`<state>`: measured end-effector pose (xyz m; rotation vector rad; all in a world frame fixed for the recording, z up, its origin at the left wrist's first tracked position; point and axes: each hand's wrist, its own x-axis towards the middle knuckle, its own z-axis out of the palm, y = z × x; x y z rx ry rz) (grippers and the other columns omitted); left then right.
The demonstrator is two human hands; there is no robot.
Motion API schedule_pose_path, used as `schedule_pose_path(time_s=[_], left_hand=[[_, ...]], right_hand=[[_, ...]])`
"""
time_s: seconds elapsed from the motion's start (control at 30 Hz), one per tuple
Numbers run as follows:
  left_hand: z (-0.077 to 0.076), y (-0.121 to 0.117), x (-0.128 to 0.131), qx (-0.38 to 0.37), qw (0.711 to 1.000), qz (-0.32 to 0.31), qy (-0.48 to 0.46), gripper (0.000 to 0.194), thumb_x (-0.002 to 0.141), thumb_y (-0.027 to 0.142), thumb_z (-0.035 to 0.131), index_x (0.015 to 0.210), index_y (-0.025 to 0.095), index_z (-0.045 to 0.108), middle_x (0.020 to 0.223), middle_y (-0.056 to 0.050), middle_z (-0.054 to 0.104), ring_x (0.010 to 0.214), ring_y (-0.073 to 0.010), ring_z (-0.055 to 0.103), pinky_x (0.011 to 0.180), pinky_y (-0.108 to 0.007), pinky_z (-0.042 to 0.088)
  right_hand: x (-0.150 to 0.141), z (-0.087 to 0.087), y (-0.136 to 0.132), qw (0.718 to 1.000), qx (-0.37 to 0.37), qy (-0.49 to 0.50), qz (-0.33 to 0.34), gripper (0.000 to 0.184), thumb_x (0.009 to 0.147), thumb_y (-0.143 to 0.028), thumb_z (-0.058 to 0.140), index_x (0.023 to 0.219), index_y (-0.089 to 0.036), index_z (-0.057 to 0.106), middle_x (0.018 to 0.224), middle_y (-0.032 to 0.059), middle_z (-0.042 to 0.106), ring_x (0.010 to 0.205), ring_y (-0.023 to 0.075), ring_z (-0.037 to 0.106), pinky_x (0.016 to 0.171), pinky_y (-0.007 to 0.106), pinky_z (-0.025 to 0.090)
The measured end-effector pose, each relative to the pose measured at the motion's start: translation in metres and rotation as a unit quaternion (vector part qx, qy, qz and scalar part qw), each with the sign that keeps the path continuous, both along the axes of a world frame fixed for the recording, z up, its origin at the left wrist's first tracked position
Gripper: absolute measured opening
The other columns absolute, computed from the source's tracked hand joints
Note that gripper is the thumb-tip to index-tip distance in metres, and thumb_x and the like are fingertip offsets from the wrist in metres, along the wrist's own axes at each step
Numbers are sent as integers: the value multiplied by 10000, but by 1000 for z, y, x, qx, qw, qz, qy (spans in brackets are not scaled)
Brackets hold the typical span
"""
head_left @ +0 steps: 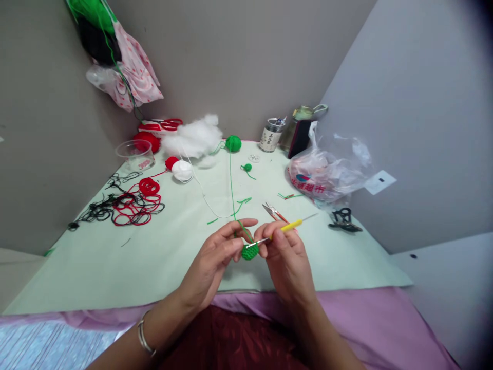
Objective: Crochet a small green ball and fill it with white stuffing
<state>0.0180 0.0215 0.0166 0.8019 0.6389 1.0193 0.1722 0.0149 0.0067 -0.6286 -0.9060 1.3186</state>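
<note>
Green crocheted piece [250,252], small and rounded along its lower edge, with close, bumpy stitches of bright green yarn. In the head view it sits near the middle, between your two hands, over the near part of a pale green tabletop [154,272].

Your left hand [211,257] pinches the piece at its left side, thumb in front, the fingers nearly closed on it. The index finger is raised and stretched to the right, apart from the thumb, with a green strand [231,190] passing by it. That strand runs up the table to a green yarn ball [233,144].

Your right hand [287,257] is closed around a yellow-handled crochet hook [291,226], gripped by thumb and forefinger. The other fingers are curled, one at the right side of the piece. The hook's silver shaft lies across the top edge of the stitches; whether its tip has caught a loop, you cannot tell. Snips [275,211] lie just beyond this hand.
</note>
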Motion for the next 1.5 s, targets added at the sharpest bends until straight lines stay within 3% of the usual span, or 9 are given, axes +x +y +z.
schedule_pose_path(time_s=[0.17,0.33,0.63,0.9,1.03,1.17,1.23,1.3,1.5], left_hand=[[-2,-1,-1,23,999,-18,15,426,823,320,816,1242,267,758,935,-20,604,944,-164,515,878,-268,398],[0,-2,1,31,998,-41,28,510,832,341,821,1320,256,700,948,-40,639,920,-177,564,708,-252,424],[-1,-2,-1,50,998,8,30,407,862,317,802,1261,261,736,927,-13,617,889,-148,597,878,-286,466],[-1,-4,-4,77,993,35,77,356,895,322,766,1247,275,732,930,0,593,922,-139,562,887,-254,449],[-2,-3,0,99,984,75,128,384,864,252,800,1239,278,719,924,10,595,913,-138,579,913,-269,462],[-1,-5,6,104,979,120,127,432,848,201,803,1265,259,706,902,13,606,927,-141,594,960,-281,465],[0,-6,7,63,989,102,80,492,843,238,820,1315,253,683,906,13,618,895,-133,598,922,-272,480],[1,-6,6,-7,999,47,17,536,839,286,831,1348,236,671,913,6,631,848,-120,595,863,-256,487],[4,1,3,-71,996,4,-60,486,819,249,829,1292,192,734,836,12,589,748,-89,528,736,-215,456]], right_hand=[[-1,2,-1,999,9,-21,-47,194,973,-353,685,854,-210,743,813,-1,685,612,84,541,667,232,480],[-1,2,-2,997,9,-33,-62,196,971,-364,687,860,-215,751,843,6,694,626,85,540,648,227,484],[5,6,1,999,17,-24,-23,204,986,-368,664,864,-215,724,826,12,725,586,89,565,598,235,490],[15,6,-4,981,81,-164,-58,216,1042,-312,564,920,-219,717,874,24,734,598,108,619,603,271,495],[16,8,-12,916,189,-325,-141,221,1045,-183,515,1021,-253,723,909,28,730,782,152,683,735,314,549],[15,0,-17,795,313,-479,-202,288,981,-100,578,1157,-277,722,988,62,759,896,198,716,752,331,572],[15,-6,-18,730,351,-535,-240,408,944,-74,624,1261,-314,713,1060,75,764,890,206,721,726,333,577],[13,-10,-18,709,362,-547,-259,489,920,-62,655,1310,-353,704,1098,74,761,933,219,722,750,345,586],[8,-2,-14,899,205,-310,-232,243,1005,-156,568,1050,-284,770,874,43,724,781,196,657,698,349,542]])
